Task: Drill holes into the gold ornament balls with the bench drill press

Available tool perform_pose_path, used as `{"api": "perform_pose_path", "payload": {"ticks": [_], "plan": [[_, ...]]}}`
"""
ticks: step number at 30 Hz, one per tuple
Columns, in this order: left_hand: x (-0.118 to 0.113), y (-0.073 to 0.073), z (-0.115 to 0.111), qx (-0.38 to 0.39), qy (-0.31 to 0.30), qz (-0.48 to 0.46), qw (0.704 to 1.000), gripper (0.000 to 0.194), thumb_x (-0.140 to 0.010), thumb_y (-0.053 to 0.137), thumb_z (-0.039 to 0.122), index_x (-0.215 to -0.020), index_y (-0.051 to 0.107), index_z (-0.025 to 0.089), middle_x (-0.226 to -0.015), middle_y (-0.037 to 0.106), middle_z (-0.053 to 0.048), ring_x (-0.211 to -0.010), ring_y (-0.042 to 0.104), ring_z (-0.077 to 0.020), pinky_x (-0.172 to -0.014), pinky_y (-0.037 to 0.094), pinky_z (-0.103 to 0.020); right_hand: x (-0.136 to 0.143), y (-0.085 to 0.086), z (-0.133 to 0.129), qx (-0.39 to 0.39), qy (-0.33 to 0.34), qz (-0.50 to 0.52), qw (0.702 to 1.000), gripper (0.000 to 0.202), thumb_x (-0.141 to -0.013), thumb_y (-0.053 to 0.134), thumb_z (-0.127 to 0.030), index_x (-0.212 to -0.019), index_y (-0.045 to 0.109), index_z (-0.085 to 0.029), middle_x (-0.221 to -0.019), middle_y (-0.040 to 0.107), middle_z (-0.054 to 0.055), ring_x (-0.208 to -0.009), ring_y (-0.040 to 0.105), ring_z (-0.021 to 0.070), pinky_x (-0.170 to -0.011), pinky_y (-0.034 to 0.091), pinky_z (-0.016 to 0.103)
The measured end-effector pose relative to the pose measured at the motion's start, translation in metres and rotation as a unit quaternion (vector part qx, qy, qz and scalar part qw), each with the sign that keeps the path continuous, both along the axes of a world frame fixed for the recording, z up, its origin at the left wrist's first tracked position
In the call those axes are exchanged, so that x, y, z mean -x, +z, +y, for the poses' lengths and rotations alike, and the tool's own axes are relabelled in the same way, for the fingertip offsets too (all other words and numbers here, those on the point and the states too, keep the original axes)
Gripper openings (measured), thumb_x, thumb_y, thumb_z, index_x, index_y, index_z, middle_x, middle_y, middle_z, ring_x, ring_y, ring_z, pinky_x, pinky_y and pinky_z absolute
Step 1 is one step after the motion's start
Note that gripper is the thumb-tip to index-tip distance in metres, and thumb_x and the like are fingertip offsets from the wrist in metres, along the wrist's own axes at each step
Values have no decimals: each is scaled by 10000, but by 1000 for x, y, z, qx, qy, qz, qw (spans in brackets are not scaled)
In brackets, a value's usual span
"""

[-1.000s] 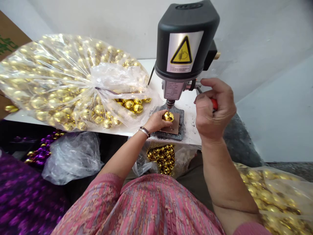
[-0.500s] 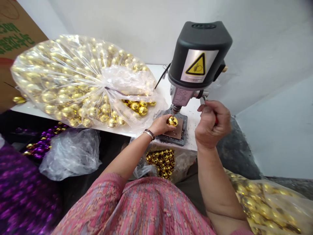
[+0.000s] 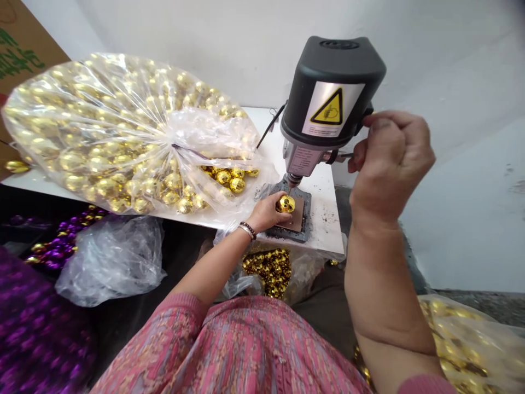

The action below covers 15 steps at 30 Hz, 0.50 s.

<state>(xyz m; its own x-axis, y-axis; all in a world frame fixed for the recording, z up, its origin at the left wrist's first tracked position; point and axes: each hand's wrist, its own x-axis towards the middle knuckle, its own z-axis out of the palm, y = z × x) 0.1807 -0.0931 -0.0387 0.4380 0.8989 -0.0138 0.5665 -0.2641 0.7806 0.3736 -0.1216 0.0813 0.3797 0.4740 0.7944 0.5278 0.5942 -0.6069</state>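
Observation:
My left hand (image 3: 266, 212) pinches a shiny gold faceted ball (image 3: 286, 204) between thumb and fingers. The ball rests over the brown pad (image 3: 296, 221) on the base of a small black and grey drill press (image 3: 334, 93). Right above the ball is the drill chuck (image 3: 293, 179) with its thin bit; I cannot tell if the bit touches it. My right hand (image 3: 388, 158) is raised beside the motor housing, its fingers curled around the feed lever (image 3: 343, 157), whose end they hide.
A big clear bag of gold balls (image 3: 102, 137) covers the table's left side, its mouth showing loose balls (image 3: 230, 178). Below the table edge hangs a bag of gold balls (image 3: 268, 271). Purple material (image 3: 41, 323) and a crumpled plastic bag (image 3: 112, 260) lie left. Another bag (image 3: 471, 339) stands right.
My right hand has gone up and outward with the lever, from beside the chuck to beside the motor housing. My left hand still holds the ball under the chuck. The view has shifted slightly.

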Motion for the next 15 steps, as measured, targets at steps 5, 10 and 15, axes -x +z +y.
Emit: {"api": "perform_pose_path", "payload": {"ticks": [5, 10, 15], "plan": [[13, -2, -21, -23, -17, -17, 999, 669, -840, 920, 199, -1482, 733, 189, -1404, 842, -127, -1274, 799, -331, -1161, 637, -468, -8, 22, 11, 46, 4, 30, 998, 211, -1115, 601, -292, -1034, 717, -135, -840, 686, -6, -704, 585, 64, -673, 494, 244], [40, -1, -49, -52, -73, -48, 995, 698, -855, 929, 263, -1518, 714, 223, -1490, 816, -147, -1342, 791, -318, -1198, 635, -474, -6, 20, 12, 20, 7, 38, 999, 238, -1127, 604, -345, -986, 663, -163, -845, 699, -35, -691, 605, 29, -658, 464, 216], [59, 4, -72, -39, -130, -49, 990, 705, -879, 984, 323, -1532, 729, 245, -1519, 814, -148, -1384, 792, -322, -1231, 634, -488, -1, 20, 13, 7, -16, 58, 998, 183, -1110, 609, -276, -957, 641, -182, -897, 735, -50, -638, 578, 6, -618, 430, 214]]}}
